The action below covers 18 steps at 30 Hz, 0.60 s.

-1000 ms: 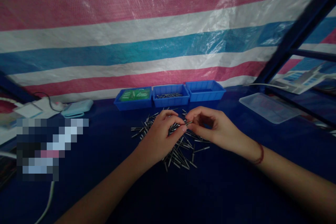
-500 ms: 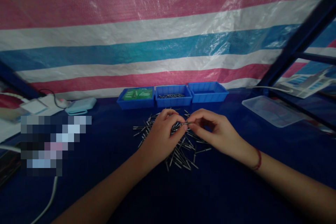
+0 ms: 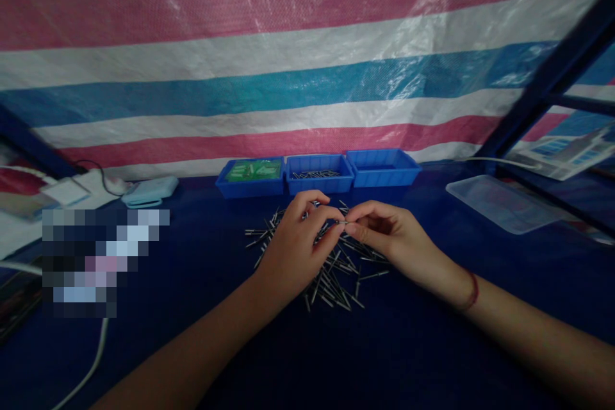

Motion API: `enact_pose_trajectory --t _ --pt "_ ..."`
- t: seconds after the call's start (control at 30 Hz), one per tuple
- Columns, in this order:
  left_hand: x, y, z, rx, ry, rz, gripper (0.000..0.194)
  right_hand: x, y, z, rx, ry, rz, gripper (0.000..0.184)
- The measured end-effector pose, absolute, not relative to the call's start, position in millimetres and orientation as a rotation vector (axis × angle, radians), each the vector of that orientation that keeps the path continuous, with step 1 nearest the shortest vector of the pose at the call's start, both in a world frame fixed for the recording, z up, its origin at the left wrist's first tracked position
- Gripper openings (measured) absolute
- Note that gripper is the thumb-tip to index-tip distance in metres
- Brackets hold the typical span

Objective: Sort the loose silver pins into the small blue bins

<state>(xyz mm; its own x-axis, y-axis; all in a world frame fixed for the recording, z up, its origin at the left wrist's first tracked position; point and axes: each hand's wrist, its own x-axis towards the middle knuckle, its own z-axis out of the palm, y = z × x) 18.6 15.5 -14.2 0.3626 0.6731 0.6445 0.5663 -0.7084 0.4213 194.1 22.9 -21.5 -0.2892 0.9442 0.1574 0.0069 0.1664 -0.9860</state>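
Over a loose pile of metal blind rivets, my left hand and my right hand meet fingertip to fingertip. One slim rivet lies between them, its left end pinched by my left thumb and forefinger. My right thumb and forefinger close on its other end, so only a short bit of metal shows. The remaining fingers of my left hand are loosely curled. Part of the pile is hidden under my left hand.
Along the back stand three blue bins: one with a green bag, a middle bin holding rivets, and a right bin. A clear plastic lid lies right. At left are a light-blue case and a white cable.
My fingertips have come closer together, and less of the rivet shows between them. The view has shifted slightly; the pile and bins look the same.
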Motion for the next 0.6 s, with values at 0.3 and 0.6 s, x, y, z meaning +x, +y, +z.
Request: enact_pose_trajectory --t 0.3,0.6 --pt "19.6 12.9 -12.0 2.500 1.081 1.348 0.010 192.5 20.1 -19.7 -0.871 -1.338 1.535 0.012" --pt "22.5 6.0 -7.4 2.444 1.205 1.308 0.004 194.6 19.4 -16.0 -0.880 -1.478 1.477 0.011"
